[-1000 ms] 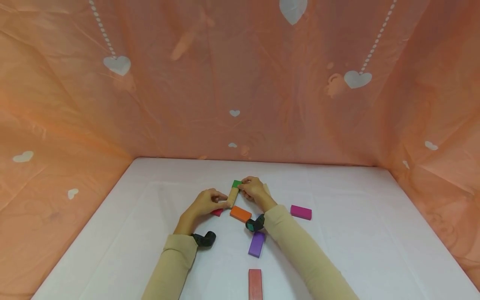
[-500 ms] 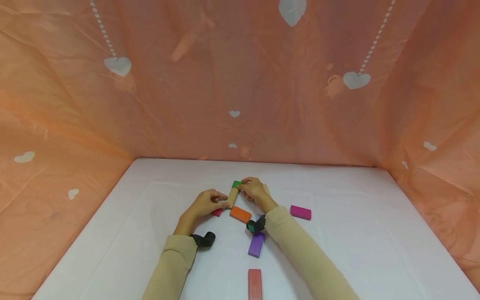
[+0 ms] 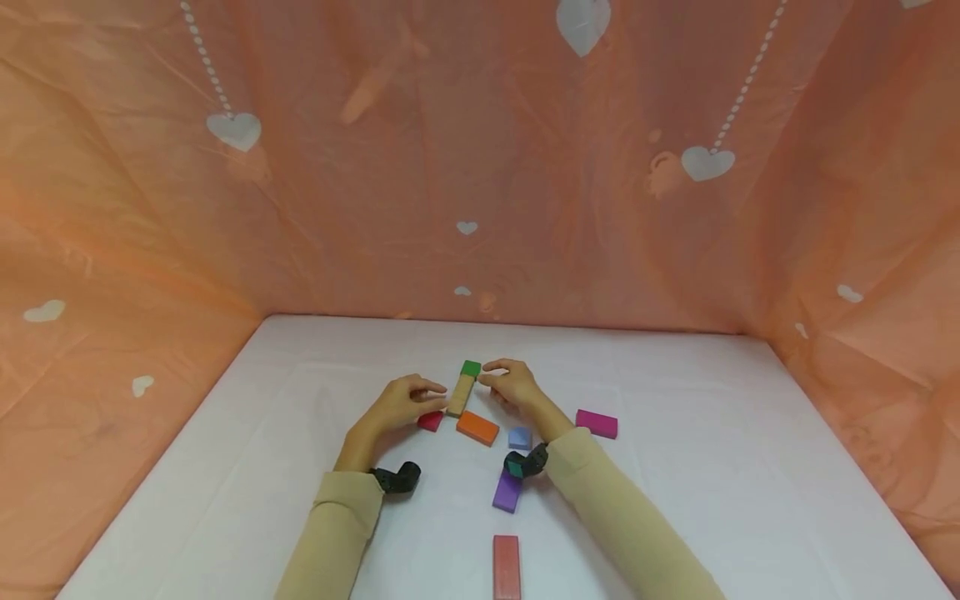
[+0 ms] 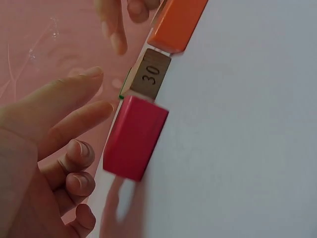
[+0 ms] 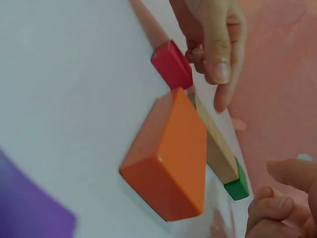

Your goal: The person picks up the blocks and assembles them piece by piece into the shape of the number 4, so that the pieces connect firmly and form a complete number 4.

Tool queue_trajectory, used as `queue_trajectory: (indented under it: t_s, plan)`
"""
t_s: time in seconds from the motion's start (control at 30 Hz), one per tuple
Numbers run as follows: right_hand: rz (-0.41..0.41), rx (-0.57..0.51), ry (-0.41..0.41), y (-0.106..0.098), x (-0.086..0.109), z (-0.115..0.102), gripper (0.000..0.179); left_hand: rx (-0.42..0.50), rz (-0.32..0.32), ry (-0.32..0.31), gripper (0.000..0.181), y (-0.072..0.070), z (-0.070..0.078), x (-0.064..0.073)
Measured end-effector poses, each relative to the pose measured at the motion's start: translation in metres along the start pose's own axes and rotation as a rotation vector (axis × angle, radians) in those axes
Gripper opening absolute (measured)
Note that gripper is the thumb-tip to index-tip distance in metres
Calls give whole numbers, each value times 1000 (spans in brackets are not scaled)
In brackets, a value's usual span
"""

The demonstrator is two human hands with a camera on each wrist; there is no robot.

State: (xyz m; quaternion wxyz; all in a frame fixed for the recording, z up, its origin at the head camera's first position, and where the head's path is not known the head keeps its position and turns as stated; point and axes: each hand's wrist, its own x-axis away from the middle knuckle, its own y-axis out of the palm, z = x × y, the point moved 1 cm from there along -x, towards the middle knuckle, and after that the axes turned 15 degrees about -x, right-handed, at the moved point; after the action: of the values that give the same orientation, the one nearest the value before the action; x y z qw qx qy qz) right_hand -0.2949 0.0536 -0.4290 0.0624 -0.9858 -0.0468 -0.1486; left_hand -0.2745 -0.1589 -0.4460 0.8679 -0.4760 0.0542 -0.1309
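Note:
In the head view a plain wooden block [image 3: 461,396] lies flat, its far end against a green block [image 3: 471,367]. My left hand [image 3: 403,403] hovers left of the wooden block with fingers loosely extended, just above a red block [image 3: 430,422]. The left wrist view shows a gap between these fingers and the red block [image 4: 135,138]; the wooden block's end [image 4: 151,74] bears the number 30. To the right of the green block my right hand [image 3: 517,388] is apart from it, thumb and fingers parted around nothing. An orange block [image 5: 171,158] lies near the wooden block's close end.
Closer to me lie a light blue block [image 3: 519,437], a purple block [image 3: 507,492] partly under the right wrist camera [image 3: 525,461], and a salmon-pink block [image 3: 506,567]. A magenta block [image 3: 597,423] sits to the right on the white table [image 3: 712,500]. Orange cloth walls rise around it.
Both hands have come away from the wooden and green blocks: the left slightly leftward, the right slightly rightward. The light blue block shows more fully now. The view has shifted a little.

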Motion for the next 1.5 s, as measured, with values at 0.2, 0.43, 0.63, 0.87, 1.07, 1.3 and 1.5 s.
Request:
queue_trajectory:
  t_s: [0.2,0.43,0.63,0.87,1.07,1.3,1.5]
  plan:
    - [-47,-43,-22,-4,17,1,34,16,5,61,30,-6,-5,7]
    - [-120,-1,-118,-12,32,8,34,62,-26,75,31,-14,-10,15]
    - [-159,44,-142,-16,40,16,33,67,-69,86,36,-17,-14,17]
    - [-160,76,-153,-22,45,25,33,59,-91,104,38,-18,-17,20]
    - [-208,103,-200,-29,49,27,35,54,-91,129,37,-18,-19,19]
    - [-263,195,-281,-36,50,27,33,29,-72,130,37,-19,-22,20]
    - [-229,291,-306,-32,48,30,34,36,-75,114,36,-19,-24,20]
